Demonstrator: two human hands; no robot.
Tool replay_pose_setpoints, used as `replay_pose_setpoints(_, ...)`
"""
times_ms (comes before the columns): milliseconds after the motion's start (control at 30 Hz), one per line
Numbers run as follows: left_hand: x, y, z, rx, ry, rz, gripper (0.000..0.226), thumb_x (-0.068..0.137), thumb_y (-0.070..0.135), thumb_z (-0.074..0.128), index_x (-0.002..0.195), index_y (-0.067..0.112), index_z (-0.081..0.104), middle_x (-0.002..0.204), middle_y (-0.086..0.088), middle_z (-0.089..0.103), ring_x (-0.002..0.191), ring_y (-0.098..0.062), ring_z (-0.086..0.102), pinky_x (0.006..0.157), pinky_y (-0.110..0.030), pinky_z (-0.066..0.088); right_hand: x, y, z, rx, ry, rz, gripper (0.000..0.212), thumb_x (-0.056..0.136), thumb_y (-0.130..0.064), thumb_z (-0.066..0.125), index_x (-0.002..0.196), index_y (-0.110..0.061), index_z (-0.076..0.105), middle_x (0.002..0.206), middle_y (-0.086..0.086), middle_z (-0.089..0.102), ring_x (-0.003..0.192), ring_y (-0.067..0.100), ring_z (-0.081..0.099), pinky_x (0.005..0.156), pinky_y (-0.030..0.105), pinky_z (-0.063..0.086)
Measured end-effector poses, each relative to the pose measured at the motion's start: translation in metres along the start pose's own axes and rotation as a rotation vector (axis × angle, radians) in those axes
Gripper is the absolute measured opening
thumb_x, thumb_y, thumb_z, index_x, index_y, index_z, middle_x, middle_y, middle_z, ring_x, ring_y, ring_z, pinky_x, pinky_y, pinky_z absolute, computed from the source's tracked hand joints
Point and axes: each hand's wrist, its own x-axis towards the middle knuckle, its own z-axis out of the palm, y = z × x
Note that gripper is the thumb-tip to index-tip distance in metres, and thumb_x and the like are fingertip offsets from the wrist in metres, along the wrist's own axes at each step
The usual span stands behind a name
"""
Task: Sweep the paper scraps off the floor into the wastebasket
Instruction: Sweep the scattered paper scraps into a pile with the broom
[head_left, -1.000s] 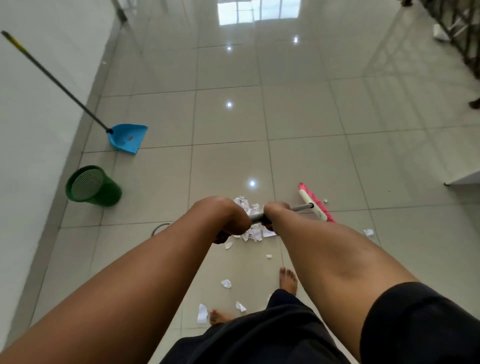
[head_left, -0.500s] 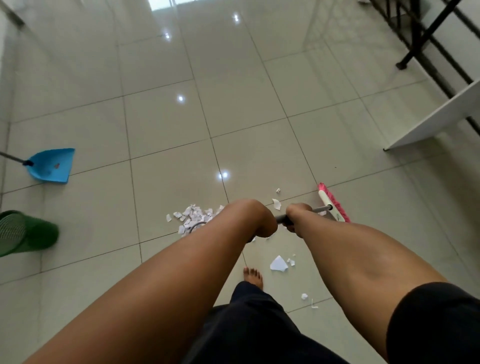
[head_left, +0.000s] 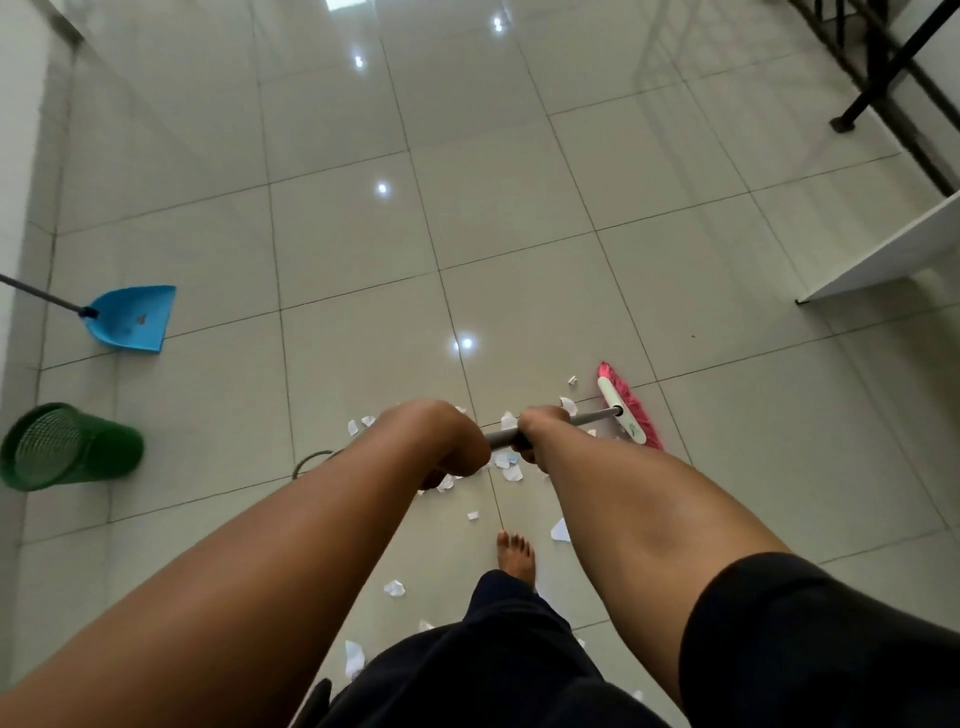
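Both arms are reaching out forward and down, nearly straight, forearms converging on the broom (head_left: 621, 410) handle. Left hand (head_left: 441, 441) is wrapping the handle with knuckles up, fingers curled under and clamped on it. Right hand (head_left: 540, 431) is gripping the same handle just beside the left, a bit further along toward the head, fingers also curled tight round it. A short stretch of grey handle is showing between the two fists.

Broom head (pink bristles, white bar) is sitting on the floor (head_left: 337, 234) to the right of the hands, angled.

Scraps (head_left: 506, 460) are lying mostly bunched under and around the hands, partly hidden by them; a few are sitting near the broom head, more are trailing back toward the bare foot (head_left: 515, 553) and the dark shorts (head_left: 493, 649).

Wastebasket (head_left: 67, 447) (green, mesh) is lying on its side at far left, mouth facing the camera's left, well apart from the scraps. Dustpan (head_left: 132, 319) (blue, long handle) is resting on the floor beyond it, also well apart from the pile.

A white shelf (head_left: 883, 260) edge and black railing (head_left: 893, 62) are showing at upper right.
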Motion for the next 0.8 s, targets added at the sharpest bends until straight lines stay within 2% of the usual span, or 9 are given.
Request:
replay_pose_setpoints(100, -0.005, -0.04, 0.013, -0.081, -0.022, -0.028, 0.05, 0.097, 0.021, 0.033, 0.146, 0.015, 0.024, 0.059, -0.002, 0.032, 0.041, -0.014, 0.026, 0.041, -0.018, 0.025, -0.019, 0.007, 0.035, 0.007, -0.019, 0.012, 0.026, 0.093, -0.01, 0.045, 0.073, 0.003, 0.034, 0.068, 0.021, 0.056, 0.051, 0.026, 0.054, 0.047, 0.027, 0.045)
replay_pose_setpoints(233, -0.009, -0.103, 0.043, -0.13, -0.019, -0.062, 0.044, 0.096, 0.021, 0.031, 0.138, 0.01, 0.029, 0.057, -0.003, 0.032, 0.035, -0.015, 0.025, 0.041, -0.016, 0.024, -0.045, 0.034, 0.089, -0.001, -0.051, 0.02, 0.024, 0.097, -0.014, 0.039, 0.08, 0.004, 0.038, 0.085, 0.021, 0.059, 0.05, 0.025, 0.051, 0.042, 0.028, 0.04)
replay_pose_setpoints(300, -0.012, -0.138, 0.063, -0.13, -0.023, -0.074, 0.042, 0.095, 0.021, 0.03, 0.135, 0.007, 0.031, 0.055, -0.003, 0.032, 0.03, -0.016, 0.025, 0.041, -0.014, 0.024, -0.062, 0.051, 0.12, 0.004, -0.098, 0.002, 0.022, 0.097, -0.011, 0.039, 0.079, 0.001, 0.038, 0.082, 0.017, 0.054, 0.054, 0.025, 0.05, 0.045, 0.026, 0.04)
replay_pose_setpoints(367, -0.016, -0.175, 0.086, -0.116, -0.018, -0.091, 0.038, 0.095, 0.023, 0.031, 0.129, 0.007, 0.033, 0.052, -0.002, 0.033, 0.027, -0.016, 0.025, 0.041, -0.015, 0.025, -0.08, 0.073, 0.151, 0.037, -0.145, -0.015, 0.022, 0.096, -0.008, 0.04, 0.077, 0.001, 0.037, 0.074, 0.017, 0.044, 0.057, 0.026, 0.047, 0.056, 0.028, 0.045)
replay_pose_setpoints(400, -0.018, -0.193, 0.097, -0.106, -0.015, -0.099, 0.034, 0.095, 0.025, 0.031, 0.124, 0.008, 0.036, 0.05, -0.002, 0.034, 0.027, -0.016, 0.026, 0.042, -0.017, 0.026, -0.089, 0.084, 0.165, 0.045, -0.133, -0.003, 0.026, 0.096, -0.009, 0.041, 0.074, 0.003, 0.035, 0.074, 0.02, 0.044, 0.057, 0.027, 0.047, 0.059, 0.03, 0.046)
replay_pose_setpoints(467, -0.025, -0.236, 0.123, -0.108, -0.026, -0.12, 0.023, 0.094, 0.027, 0.032, 0.104, 0.009, 0.042, 0.048, -0.003, 0.034, 0.031, -0.017, 0.027, 0.045, -0.02, 0.027, -0.115, 0.114, 0.199, -0.015, -0.139, 0.0, 0.031, 0.098, -0.012, 0.042, 0.074, 0.005, 0.032, 0.079, 0.024, 0.053, 0.056, 0.028, 0.05, 0.051, 0.032, 0.045)
replay_pose_setpoints(533, -0.034, -0.277, 0.15, -0.118, -0.037, -0.14, 0.017, 0.092, 0.025, 0.032, 0.089, 0.01, 0.04, 0.05, -0.003, 0.034, 0.036, -0.018, 0.028, 0.048, -0.022, 0.027, -0.14, 0.143, 0.235, -0.084, -0.137, -0.012, 0.027, 0.098, -0.017, 0.041, 0.085, 0.006, 0.04, 0.074, 0.023, 0.056, 0.052, 0.027, 0.052, 0.042, 0.029, 0.04)
replay_pose_setpoints(667, -0.055, -0.331, 0.184, -0.136, -0.027, -0.142, 0.016, 0.094, 0.023, 0.034, 0.095, 0.009, 0.042, 0.057, -0.003, 0.035, 0.029, -0.017, 0.029, 0.042, -0.014, 0.028, -0.174, 0.184, 0.279, -0.13, -0.15, -0.029, 0.022, 0.098, -0.018, 0.037, 0.105, 0.001, 0.046, 0.065, 0.021, 0.055, 0.044, 0.023, 0.05, 0.032, 0.014, 0.038)
replay_pose_setpoints(800, -0.075, -0.36, 0.205, -0.114, 0.007, -0.099, 0.019, 0.098, 0.023, 0.034, 0.095, 0.006, 0.042, 0.062, -0.005, 0.038, 0.043, -0.017, 0.032, 0.044, -0.02, 0.029, -0.196, 0.209, 0.297, -0.156, -0.116, -0.093, 0.019, 0.097, -0.016, 0.035, 0.1, 0.0, 0.045, 0.068, 0.019, 0.057, 0.041, 0.021, 0.047, 0.031, 0.017, 0.04)
